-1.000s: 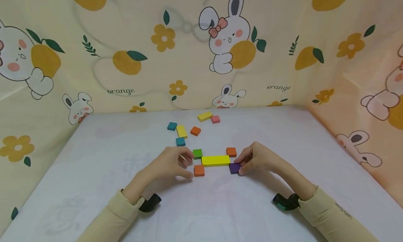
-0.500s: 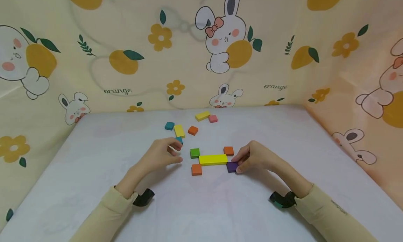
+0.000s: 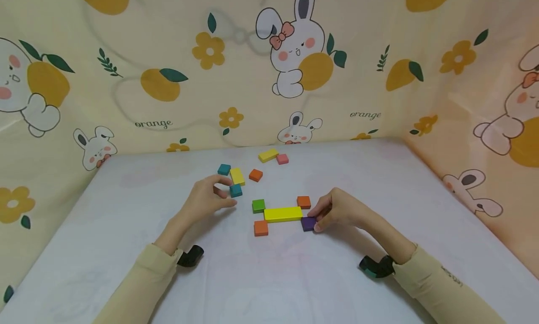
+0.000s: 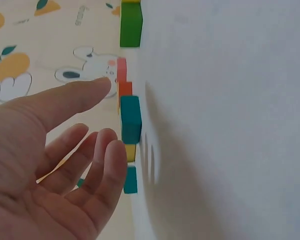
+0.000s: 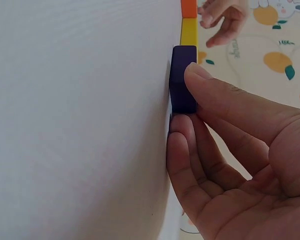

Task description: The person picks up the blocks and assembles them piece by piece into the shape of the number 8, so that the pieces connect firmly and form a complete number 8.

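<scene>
My right hand [image 3: 343, 209] holds a purple block [image 3: 309, 224] between thumb and fingertips at the right end of a long yellow block [image 3: 283, 214]. In the right wrist view the thumb lies on the side of that purple block [image 5: 183, 77]. My left hand [image 3: 206, 195] reaches around a teal block [image 3: 236, 190] with thumb and fingers apart. A gap shows between the fingers and this teal block [image 4: 130, 120] in the left wrist view. A green block [image 3: 258, 206] and an orange block [image 3: 261, 228] sit at the yellow block's left end, another orange block [image 3: 303, 202] at its right.
Behind lie a second teal block [image 3: 224, 169], a shorter yellow block [image 3: 237, 176], an orange block [image 3: 255, 175], a yellow block [image 3: 268, 155] and a pink block [image 3: 282, 158]. A printed cloth [image 3: 189, 104] rises at the back and sides of the white tabletop [image 3: 269, 282].
My left hand has moved left and away from the green block, over to the nearer teal block. The right hand stays at the purple block. The head view has shifted slightly.
</scene>
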Demonstrator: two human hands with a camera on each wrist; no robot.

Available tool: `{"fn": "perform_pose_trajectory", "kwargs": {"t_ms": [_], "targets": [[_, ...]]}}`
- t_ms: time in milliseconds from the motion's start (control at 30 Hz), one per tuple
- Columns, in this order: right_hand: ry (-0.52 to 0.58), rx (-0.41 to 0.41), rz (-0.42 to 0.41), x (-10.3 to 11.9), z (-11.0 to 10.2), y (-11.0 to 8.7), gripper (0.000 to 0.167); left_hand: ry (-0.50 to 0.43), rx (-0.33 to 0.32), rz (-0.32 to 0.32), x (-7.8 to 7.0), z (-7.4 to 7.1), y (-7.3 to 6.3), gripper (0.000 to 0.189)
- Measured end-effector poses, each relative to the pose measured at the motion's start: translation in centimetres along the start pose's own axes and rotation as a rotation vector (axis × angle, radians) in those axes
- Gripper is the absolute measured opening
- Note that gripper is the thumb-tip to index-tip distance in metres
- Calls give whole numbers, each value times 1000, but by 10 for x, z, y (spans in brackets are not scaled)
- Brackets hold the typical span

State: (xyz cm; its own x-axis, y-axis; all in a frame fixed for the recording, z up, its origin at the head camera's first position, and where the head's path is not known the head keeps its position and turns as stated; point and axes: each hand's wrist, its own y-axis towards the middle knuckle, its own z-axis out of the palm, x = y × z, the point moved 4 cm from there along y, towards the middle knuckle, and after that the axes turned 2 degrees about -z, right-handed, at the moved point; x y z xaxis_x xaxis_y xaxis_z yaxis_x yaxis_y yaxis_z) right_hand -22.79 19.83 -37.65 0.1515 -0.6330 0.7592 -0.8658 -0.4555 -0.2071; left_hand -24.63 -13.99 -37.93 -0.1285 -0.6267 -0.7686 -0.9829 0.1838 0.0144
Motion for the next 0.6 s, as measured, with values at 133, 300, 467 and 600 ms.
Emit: {"fn": "perform_pose_trajectory", "kwargs": {"t_ms": [133,300,467,600], "targets": [[3,-3,1,-1,-1,0,32,-24,-2,-32,4,-2,5,52],[0,5,-6,-1,0,0,31,-60,19,-55,5,-1,6,54],[-9,-2,-1,-3,0,0,31,-97,17,-62,2,3,8,56],[-11,-7,1,-4,0,1,31,-133,10,-96,2,7,9,59]]}}
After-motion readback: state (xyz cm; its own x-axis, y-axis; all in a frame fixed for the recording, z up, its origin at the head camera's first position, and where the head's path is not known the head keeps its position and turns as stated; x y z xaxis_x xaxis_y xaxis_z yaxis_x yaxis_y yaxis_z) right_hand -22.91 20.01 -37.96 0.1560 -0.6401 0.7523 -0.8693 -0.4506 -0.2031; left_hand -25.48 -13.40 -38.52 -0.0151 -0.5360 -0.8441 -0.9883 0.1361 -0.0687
